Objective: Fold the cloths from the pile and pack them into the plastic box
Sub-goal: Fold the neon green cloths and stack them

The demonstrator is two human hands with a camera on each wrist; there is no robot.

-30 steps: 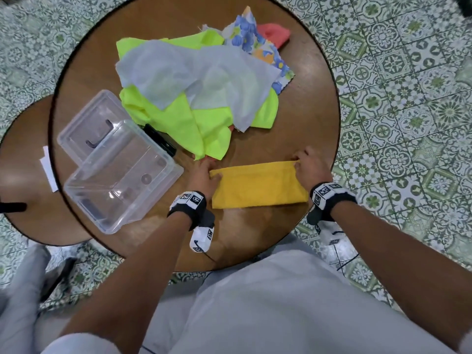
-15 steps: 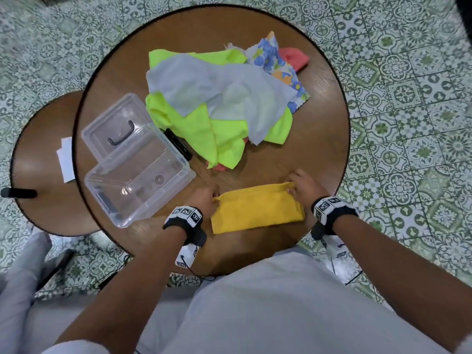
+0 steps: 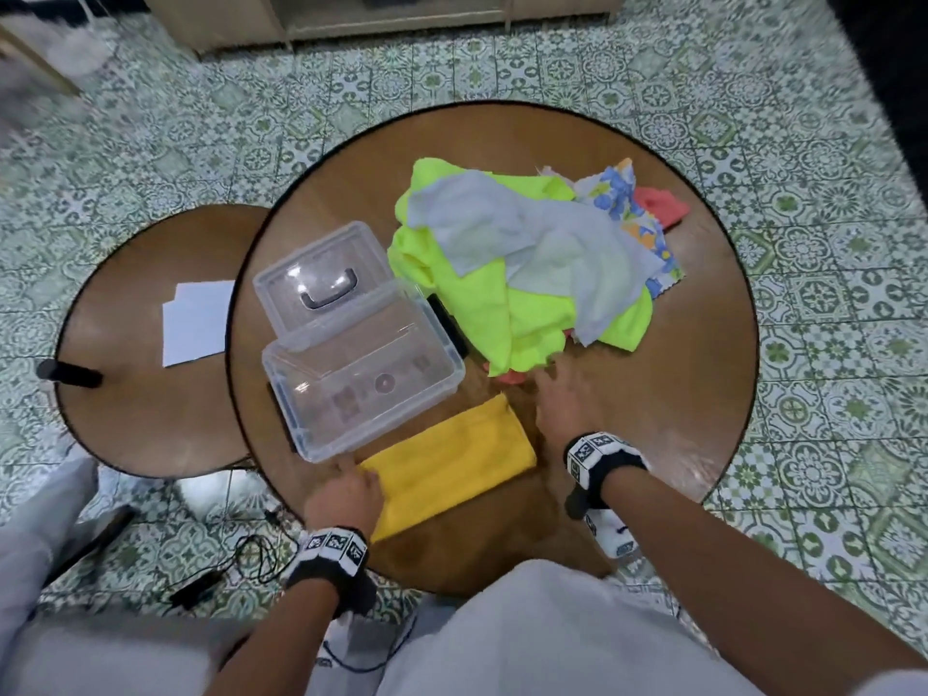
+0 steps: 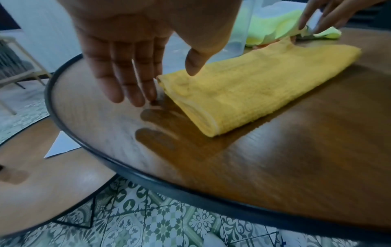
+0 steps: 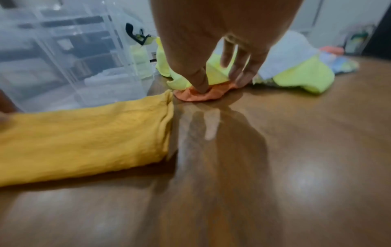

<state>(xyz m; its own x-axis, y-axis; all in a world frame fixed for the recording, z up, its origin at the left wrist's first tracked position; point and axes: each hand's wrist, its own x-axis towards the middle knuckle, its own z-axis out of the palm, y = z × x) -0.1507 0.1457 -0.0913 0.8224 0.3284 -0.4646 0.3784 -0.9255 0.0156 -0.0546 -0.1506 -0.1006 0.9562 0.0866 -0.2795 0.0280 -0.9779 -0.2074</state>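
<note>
A folded yellow cloth (image 3: 452,462) lies flat beside the open clear plastic box (image 3: 359,374); the pile (image 3: 527,263) sits behind.

Most of the orange cloth (image 5: 201,96) under the pile (image 3: 527,273); motion-blurred right hand (image 3: 565,411).

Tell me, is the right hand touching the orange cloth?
Touching: in the right wrist view, the right hand presses its thumb into the orange cloth.
</note>
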